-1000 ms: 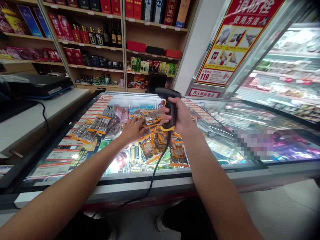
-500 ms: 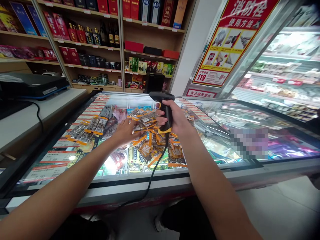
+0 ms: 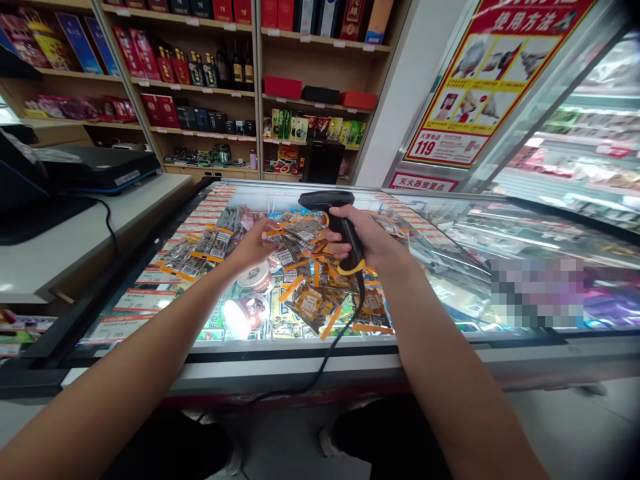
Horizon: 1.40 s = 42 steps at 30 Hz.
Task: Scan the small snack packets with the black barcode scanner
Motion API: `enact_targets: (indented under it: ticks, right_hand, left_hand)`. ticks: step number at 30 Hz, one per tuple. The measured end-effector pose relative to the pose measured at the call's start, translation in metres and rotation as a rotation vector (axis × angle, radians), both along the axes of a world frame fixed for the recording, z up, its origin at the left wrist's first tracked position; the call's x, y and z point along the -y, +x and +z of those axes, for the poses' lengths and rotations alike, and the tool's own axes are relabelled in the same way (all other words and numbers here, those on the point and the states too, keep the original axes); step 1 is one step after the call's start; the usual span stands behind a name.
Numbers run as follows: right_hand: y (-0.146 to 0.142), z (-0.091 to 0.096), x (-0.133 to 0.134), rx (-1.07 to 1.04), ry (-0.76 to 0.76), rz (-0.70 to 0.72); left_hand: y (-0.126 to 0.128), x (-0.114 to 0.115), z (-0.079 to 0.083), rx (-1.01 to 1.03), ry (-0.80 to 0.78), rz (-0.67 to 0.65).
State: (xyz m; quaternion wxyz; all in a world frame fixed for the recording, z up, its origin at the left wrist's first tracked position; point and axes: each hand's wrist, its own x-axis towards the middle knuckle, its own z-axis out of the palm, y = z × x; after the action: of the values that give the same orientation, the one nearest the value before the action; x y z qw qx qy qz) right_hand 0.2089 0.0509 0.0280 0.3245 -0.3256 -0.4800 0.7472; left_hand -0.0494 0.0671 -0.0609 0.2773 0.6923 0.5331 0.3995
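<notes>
Glass-lidded chest freezer point(image 3: 300, 357). Heap of orange-edged snack packets point(image 3: 313, 270) lies on the lid centre; a smaller packet cluster point(image 3: 195, 257) sits at the heap's 9 o'clock.

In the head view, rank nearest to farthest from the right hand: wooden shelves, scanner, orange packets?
1. scanner, held in the right hand.
2. orange packets, just below it on the freezer.
3. wooden shelves, far behind.

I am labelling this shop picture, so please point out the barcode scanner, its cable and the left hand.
barcode scanner point(image 3: 324, 199), head camera view, on its black head at the top.
cable point(image 3: 325, 362), head camera view, on its lower stretch, well below the handle.
left hand point(image 3: 253, 245), head camera view, on the back of the hand.
</notes>
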Motion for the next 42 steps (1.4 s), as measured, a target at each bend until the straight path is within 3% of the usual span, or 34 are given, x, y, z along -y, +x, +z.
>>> enact_targets:
  ticks: [6,15,34,37,42]
  right_hand:
    - [-0.007,-0.009,0.001,0.221,0.029,0.117]
    - [-0.022,-0.018,0.005,0.076,0.063,0.137]
    - [-0.026,-0.014,0.011,0.025,0.046,0.149]
    - [-0.026,-0.011,0.012,-0.048,0.042,0.103]
    - [-0.023,-0.008,0.007,-0.103,0.0,0.015]
  left_hand:
    - [-0.018,0.001,0.013,0.101,0.021,0.027]
    - [-0.008,0.009,0.023,0.055,0.364,0.112]
    - [-0.007,0.006,0.021,0.049,0.357,0.152]
    - [-0.02,0.006,0.027,-0.094,0.311,0.289]
    - [-0.054,0.014,0.032,-0.731,0.091,0.48]
